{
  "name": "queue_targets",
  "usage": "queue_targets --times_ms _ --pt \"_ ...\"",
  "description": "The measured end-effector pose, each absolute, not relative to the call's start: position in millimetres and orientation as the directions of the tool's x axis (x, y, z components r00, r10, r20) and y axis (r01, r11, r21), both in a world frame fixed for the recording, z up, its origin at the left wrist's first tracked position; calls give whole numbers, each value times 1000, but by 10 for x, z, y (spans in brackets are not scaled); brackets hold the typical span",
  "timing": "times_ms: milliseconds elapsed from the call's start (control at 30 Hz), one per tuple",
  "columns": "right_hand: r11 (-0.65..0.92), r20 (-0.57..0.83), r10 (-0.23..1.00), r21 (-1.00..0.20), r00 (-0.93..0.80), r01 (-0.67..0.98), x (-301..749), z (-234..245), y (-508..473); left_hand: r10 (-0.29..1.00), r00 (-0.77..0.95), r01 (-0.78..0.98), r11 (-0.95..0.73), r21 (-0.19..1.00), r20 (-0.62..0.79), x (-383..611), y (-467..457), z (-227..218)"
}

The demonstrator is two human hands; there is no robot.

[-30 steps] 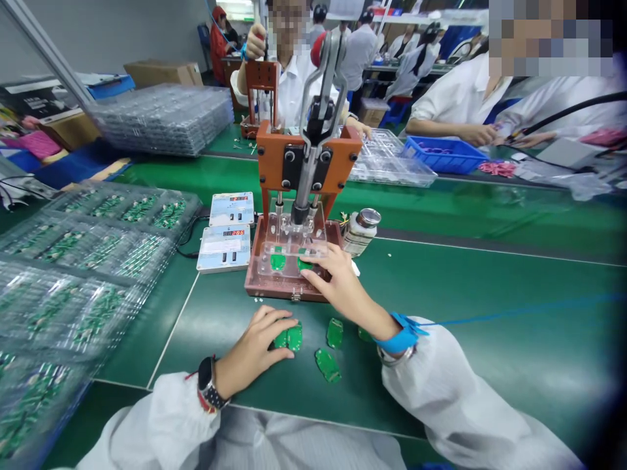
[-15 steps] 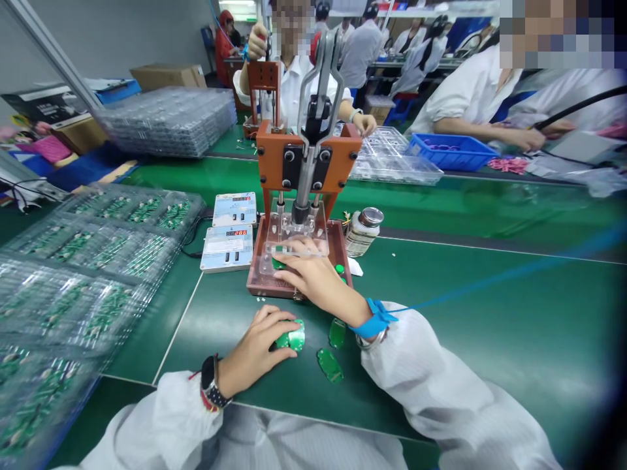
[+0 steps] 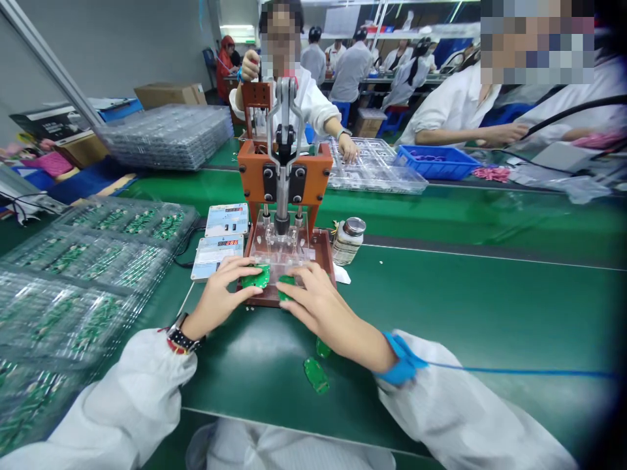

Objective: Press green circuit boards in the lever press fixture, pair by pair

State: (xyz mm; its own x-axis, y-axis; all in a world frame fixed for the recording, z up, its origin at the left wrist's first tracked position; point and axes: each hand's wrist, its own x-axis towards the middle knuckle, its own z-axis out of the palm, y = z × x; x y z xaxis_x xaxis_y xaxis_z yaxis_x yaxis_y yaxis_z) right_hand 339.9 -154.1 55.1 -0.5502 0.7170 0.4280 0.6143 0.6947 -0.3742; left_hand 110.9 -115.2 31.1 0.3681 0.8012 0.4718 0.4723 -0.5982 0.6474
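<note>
A: What is the left hand (image 3: 220,294) doing, there in the middle of the frame?

B: It is pinching a green circuit board (image 3: 257,277) between thumb and fingers, holding it at the front left edge of the press fixture (image 3: 284,196). The board is sitting just past the fingertips, over the fixture's brown base.

A: And the right hand (image 3: 318,305)?

B: It is lying beside the left one, fingers stretched out flat and close together. A second green board (image 3: 286,283) is showing just at its fingertips, at the front of the base. I cannot tell whether the fingers are gripping it or only pressing on it.

A: Anything lying loose near them?

B: A spare board (image 3: 316,375) is lying on the green bench (image 3: 465,307), below the right wrist, and another one is peeking out from under that wrist.

A: What is surrounding the fixture?

B: Two small meters (image 3: 223,238) are sitting to its left, a small jar (image 3: 348,240) to its right. Clear trays of boards (image 3: 88,261) are filling the left of the frame. At the top, a person in white is working a second press.
</note>
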Motion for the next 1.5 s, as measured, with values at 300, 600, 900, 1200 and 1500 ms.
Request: queue_targets --times_ms 300,600,900,1200,1500 --pt "66 501 838 -487 217 871 5061 589 -639 680 574 404 -720 564 457 1453 -887 396" --pt "339 577 813 -573 74 746 4701 760 -671 710 537 438 -697 568 456 1350 -869 366" --pt "611 334 791 -439 -512 658 3580 554 -1153 691 553 452 -718 528 465 1143 -845 402" --pt "586 391 796 -310 -462 748 3469 433 -1079 701 573 492 -708 507 424 1137 -885 391" --pt "549 327 820 -213 -470 808 3459 508 -1191 721 539 469 -687 556 436 1196 -907 390"
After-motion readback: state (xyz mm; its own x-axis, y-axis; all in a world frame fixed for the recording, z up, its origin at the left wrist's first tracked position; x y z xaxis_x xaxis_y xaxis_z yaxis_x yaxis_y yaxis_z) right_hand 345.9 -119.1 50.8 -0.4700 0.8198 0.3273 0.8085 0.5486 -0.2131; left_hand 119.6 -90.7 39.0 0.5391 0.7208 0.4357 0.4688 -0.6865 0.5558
